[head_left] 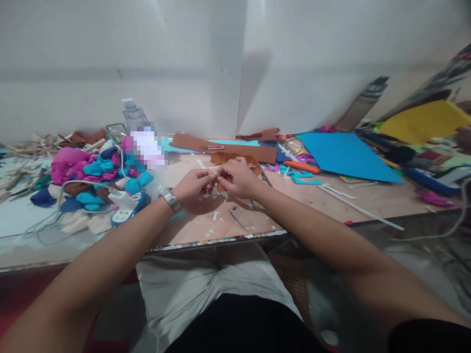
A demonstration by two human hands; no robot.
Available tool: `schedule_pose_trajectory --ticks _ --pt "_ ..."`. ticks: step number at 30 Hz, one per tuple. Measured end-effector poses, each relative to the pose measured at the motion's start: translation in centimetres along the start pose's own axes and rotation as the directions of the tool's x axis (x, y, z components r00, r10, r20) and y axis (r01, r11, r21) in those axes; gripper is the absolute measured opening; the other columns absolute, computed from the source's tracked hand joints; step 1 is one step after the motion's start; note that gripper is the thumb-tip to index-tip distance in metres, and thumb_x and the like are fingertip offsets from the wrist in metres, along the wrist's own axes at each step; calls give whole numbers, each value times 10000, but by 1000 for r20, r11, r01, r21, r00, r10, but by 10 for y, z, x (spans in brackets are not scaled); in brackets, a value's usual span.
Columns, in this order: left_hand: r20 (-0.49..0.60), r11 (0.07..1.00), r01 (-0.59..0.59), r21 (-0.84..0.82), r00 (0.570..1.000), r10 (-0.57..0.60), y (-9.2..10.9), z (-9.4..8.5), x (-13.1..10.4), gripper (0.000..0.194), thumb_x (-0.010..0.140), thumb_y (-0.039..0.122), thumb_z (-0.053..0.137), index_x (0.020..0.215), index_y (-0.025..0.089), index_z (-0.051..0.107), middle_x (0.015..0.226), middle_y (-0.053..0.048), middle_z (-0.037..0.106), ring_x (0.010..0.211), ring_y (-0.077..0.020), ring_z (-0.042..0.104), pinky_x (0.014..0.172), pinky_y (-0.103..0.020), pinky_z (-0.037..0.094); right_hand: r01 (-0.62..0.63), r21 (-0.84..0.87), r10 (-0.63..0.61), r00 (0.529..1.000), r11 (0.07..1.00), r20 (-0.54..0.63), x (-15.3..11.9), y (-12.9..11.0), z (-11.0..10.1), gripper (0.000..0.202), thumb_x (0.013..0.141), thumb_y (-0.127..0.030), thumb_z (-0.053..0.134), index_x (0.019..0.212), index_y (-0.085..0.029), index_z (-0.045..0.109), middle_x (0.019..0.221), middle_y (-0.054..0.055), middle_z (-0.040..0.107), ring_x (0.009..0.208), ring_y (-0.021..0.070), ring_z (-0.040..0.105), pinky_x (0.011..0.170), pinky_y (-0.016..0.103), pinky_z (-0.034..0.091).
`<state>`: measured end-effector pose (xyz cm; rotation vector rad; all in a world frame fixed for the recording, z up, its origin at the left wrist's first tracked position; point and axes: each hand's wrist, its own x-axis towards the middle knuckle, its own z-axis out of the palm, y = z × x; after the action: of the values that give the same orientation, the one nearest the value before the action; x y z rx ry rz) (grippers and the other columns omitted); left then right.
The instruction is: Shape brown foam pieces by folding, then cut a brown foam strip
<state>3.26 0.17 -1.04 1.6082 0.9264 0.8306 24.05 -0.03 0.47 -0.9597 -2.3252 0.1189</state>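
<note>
Where crumpled brown material [221,157] lies on the table [307,202], just behind the left hand [193,186] and right hand [240,177], both curl and meet at the tips; how tightly, and on what, I cannot tell. It looks like fine fingertip work, needing steadiness. Rightward lies a blue sheet [348,156].

This is looking like a craft workshop: crumpled, colourful bundles [69,164] are crowding the table [265,218], blue [342,154] and yellow sheets [423,121] are lying rightward, and turquoise offcuts [308,181] are sitting beside an orange tool [301,167].
</note>
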Motion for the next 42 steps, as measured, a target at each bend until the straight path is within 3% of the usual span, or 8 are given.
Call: schedule_pose_trajectory --ticks 10,14,17,21,23,29,35,42 --pt "13 995 -60 84 998 59 3 -4 2 498 848 655 699 789 166 619 649 -3 588 533 -86 490 514 -216 364 -41 21 41 999 999 -5 0 0 -2 115 925 -268 602 894 -195 686 861 40 713 891 221 583 925 394 279" --pt "-13 968 -125 219 991 130 2 -3 0 446 899 615 657 861 171 633 658 1 591 561 -108 530 542 -231 400 -56 5 56 998 998 11 1 -1 -1 140 941 -280 588 879 -188 673 880 49 723 902 226 589 915 394 277" --pt "-38 886 -187 425 974 224 3 -4 -2 359 959 530 601 920 178 658 680 -4 617 578 -122 541 565 -245 399 -63 -14 64 997 998 35 2 0 1 157 962 -292 562 916 -185 667 892 58 720 918 234 589 916 396 278" --pt "-14 659 -312 685 898 441 7 -7 -1 265 990 406 562 918 182 684 801 -35 657 687 -148 557 660 -275 412 -86 21 85 996 996 31 3 2 2 167 967 -292 551 942 -186 678 915 60 724 914 232 590 906 386 306" --pt "4 593 -340 730 870 493 9 -8 -1 242 998 366 549 913 181 679 853 -45 667 722 -155 556 693 -285 417 -104 69 103 995 992 20 3 2 1 170 960 -301 567 937 -184 688 907 57 728 892 223 596 883 369 336" --pt "58 524 -413 745 822 566 12 -9 -1 210 1009 317 537 902 185 662 870 -48 673 789 -176 579 753 -307 441 -88 221 96 995 971 -27 3 5 3 152 929 -286 591 884 -194 703 861 42 730 842 204 619 772 319 408" --pt "36 553 -430 713 811 584 12 -8 -2 187 1008 262 524 953 183 684 882 -47 698 795 -165 605 758 -299 462 -68 308 98 992 949 -83 1 7 5 129 907 -278 597 872 -201 694 885 33 733 843 199 638 765 316 436" --pt "-104 699 -326 636 862 496 12 -6 -3 235 972 365 577 973 167 704 884 -57 714 695 -137 598 657 -271 458 -35 200 60 991 979 -121 2 5 1 108 908 -259 606 864 -198 683 847 34 726 836 207 621 837 357 400"
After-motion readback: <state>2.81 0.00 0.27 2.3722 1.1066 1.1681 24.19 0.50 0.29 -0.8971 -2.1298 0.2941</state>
